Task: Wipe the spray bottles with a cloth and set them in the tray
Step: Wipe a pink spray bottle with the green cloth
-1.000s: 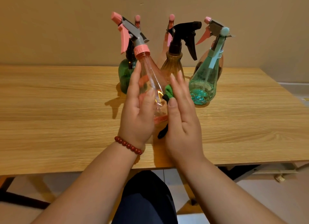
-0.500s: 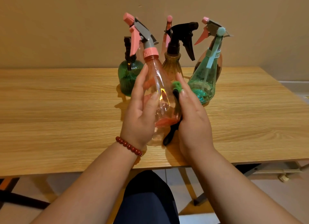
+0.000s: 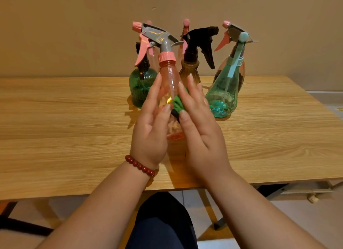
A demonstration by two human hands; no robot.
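Observation:
I hold a clear pink spray bottle [image 3: 169,78] with a grey head and pink trigger upright above the wooden table [image 3: 65,128]. My left hand [image 3: 150,133] grips its left side, thumb across the front. My right hand [image 3: 202,130] pinches a green cloth [image 3: 177,104] with a black edge and presses it against the bottle's right side. The lower part of the bottle is hidden between my palms. No tray is in view.
Several other spray bottles stand behind near the wall: a dark green one [image 3: 139,89], an amber one with a black trigger [image 3: 191,70], a teal one [image 3: 222,98] and a brownish one [image 3: 242,70]. The table's front edge is just under my wrists.
The pink bottle has come more upright. My right hand has slid the cloth from the bottle's far side round to its front, and the black end no longer hangs below.

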